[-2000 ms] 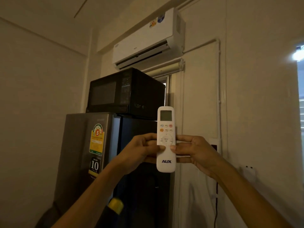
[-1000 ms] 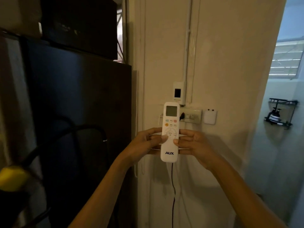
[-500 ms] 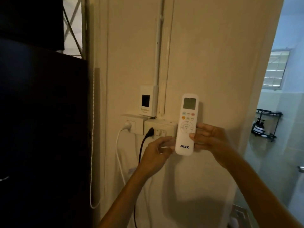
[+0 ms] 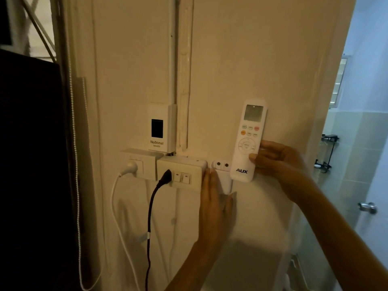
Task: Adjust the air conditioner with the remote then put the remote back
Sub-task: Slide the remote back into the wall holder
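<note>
The white AUX remote stands upright against the cream wall, screen at the top. My right hand grips its right edge, thumb on the front near the round pad. Just left of the remote's lower end a small white wall holder with two screw holes is fixed to the wall. My left hand lies flat, fingers together, against the holder's left side and holds nothing. The air conditioner is out of view.
Left of the holder are a switch-and-socket box with a black plug, a socket with a white plug and a National breaker box. A dark fridge side fills the left. An open doorway lies right.
My view dropped from the air conditioner to the wall sockets. Both hands held the remote; now my left hand has let go and rests by the holder, while my right carried the remote rightwards.
</note>
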Motion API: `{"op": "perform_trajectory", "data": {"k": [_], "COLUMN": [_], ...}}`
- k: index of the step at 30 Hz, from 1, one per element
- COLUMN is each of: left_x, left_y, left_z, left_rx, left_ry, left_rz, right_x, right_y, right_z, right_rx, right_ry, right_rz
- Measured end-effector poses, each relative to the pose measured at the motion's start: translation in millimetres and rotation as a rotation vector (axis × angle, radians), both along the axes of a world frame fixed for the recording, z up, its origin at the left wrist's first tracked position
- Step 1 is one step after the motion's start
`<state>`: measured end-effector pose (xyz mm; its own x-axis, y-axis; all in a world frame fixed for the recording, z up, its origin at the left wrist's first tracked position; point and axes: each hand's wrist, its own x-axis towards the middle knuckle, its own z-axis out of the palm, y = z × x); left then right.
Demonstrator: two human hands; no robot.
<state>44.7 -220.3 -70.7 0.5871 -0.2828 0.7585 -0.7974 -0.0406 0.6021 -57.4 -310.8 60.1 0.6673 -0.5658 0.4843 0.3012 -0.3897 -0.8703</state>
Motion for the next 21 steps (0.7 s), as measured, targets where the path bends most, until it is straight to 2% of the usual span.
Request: {"op": "perform_trajectory", "data": {"k": [4,7,14,21], "left_x": [6.3,5.3,8.3,11.7], "left_y": [-13.1,-12.8,-18.2,-22.1], "left_z": [-0.9,2.9,-3.4,-8.0], "left_rx": [0.040,0.069,0.057,0.027], "left_ry": [-0.100,-0.124,-0.126,-0.124], "left_rz": [0.176,0.223,0.226,0.189], "right_x": [12.0,22.1,41.8,50.5], "right_y": [1.5,6.4,18.2,26.2], "right_z": [5.4,6.7,6.9,0.7], "right_rx": [-0.015,-0.052,-0.074,-0.179], "right_ry": [-0.035,-0.051,-0.072,-0.006], "right_rz": [-0.062,-0.121,-0.189,-0.247]}}
